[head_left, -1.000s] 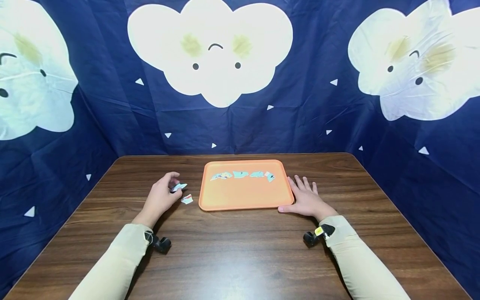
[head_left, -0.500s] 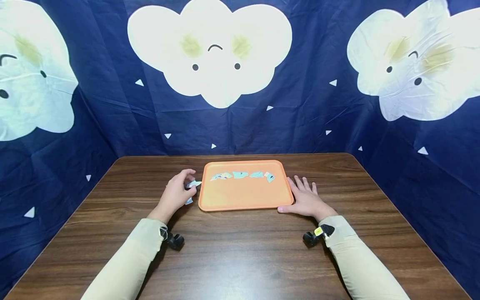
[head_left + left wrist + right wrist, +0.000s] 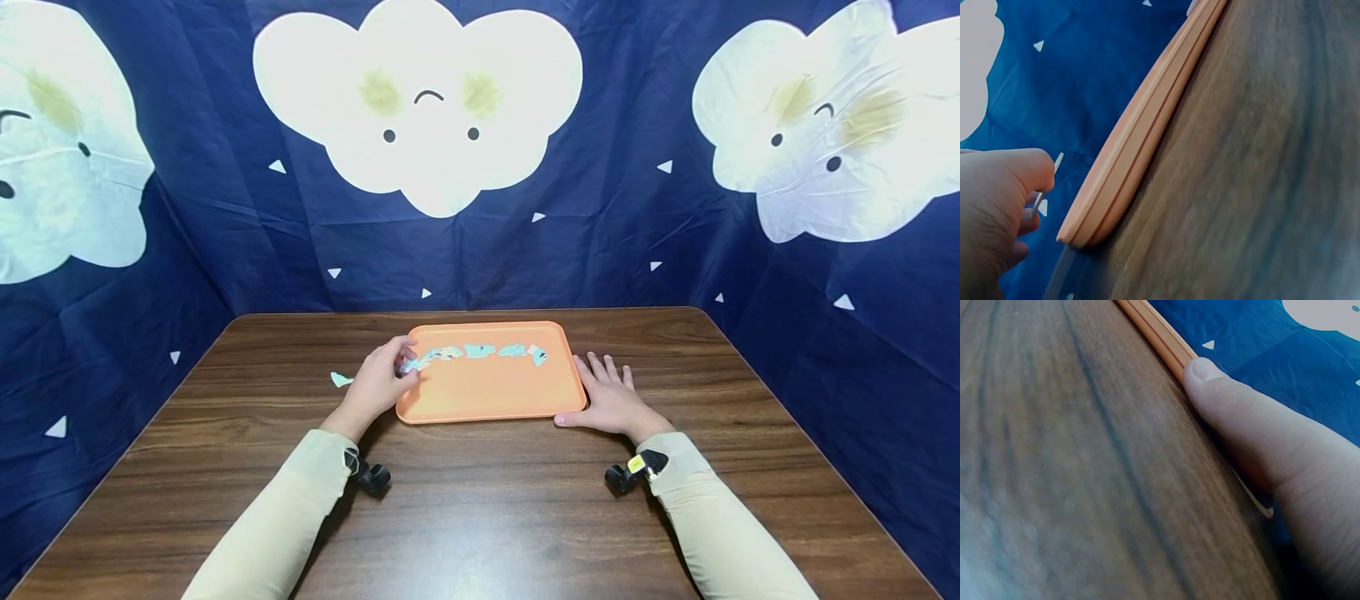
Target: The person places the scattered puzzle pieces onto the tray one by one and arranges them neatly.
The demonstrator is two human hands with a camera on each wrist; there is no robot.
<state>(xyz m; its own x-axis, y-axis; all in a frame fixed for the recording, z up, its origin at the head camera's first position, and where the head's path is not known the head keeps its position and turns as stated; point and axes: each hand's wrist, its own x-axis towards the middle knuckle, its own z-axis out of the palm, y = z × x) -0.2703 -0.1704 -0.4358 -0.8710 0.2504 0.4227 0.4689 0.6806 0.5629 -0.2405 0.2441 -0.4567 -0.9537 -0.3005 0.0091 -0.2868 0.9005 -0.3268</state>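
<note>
In the head view my left hand (image 3: 375, 381) is over the left edge of an orange tray (image 3: 487, 396). It pinches a thin, pale blue puzzle piece (image 3: 413, 365) between thumb and fingers. The left wrist view shows that puzzle piece (image 3: 1047, 186) edge-on, raised beside the tray rim. On the tray, a row of irregular printed puzzle pieces (image 3: 480, 351) lies toward the far side. My right hand (image 3: 611, 397) rests spread at the tray's right edge, and its thumb (image 3: 1222, 387) touches the tray's side. No thing is gripped there.
Another puzzle piece (image 3: 341, 380) lies on the brown wooden table (image 3: 480, 508), left of my left hand and partly hidden by it. A dark blue cloth (image 3: 465, 258) with white clouds hangs behind the table and at both sides.
My left hand has moved right from the table to the tray's left edge, carrying the puzzle piece. A piece on the table has come into view behind it. The right hand has stayed put.
</note>
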